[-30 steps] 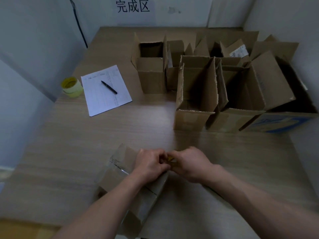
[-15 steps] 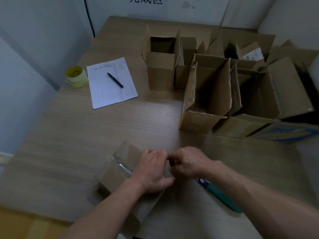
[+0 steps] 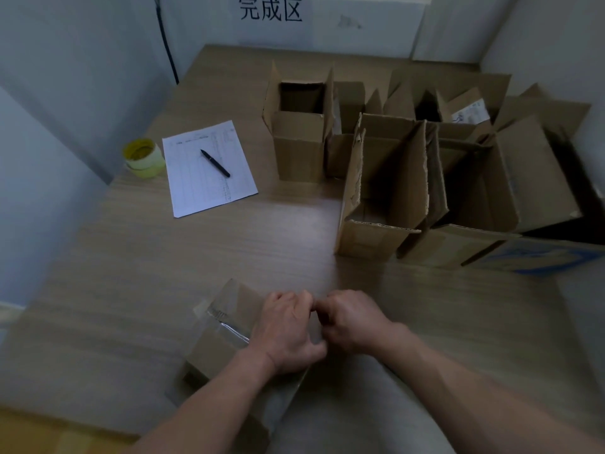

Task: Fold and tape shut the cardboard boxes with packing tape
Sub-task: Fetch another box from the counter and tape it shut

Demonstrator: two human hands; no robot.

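A small cardboard box [image 3: 226, 326] lies near the table's front edge, with shiny clear packing tape [image 3: 229, 327] across its top. My left hand [image 3: 284, 332] lies over the box's right end, fingers bent over the far edge and thumb round the near side, gripping it. My right hand [image 3: 353, 322] is directly beside it, knuckles touching, with fingers curled against the box's right side. It pinches the tape end there; the fingertips are hidden. A yellow roll of tape [image 3: 143, 157] stands far left by the wall.
Several open cardboard boxes [image 3: 383, 191] with raised flaps crowd the back right of the wooden table [image 3: 163, 273]. A sheet of paper [image 3: 209, 165] with a black pen [image 3: 215, 163] lies at the back left. Walls close in on the left and right.
My left hand has spread over the box's end and taken hold of it. The teal-handled cutter seen under my right forearm half a second ago is out of sight. Both hands stay at the box's right edge.
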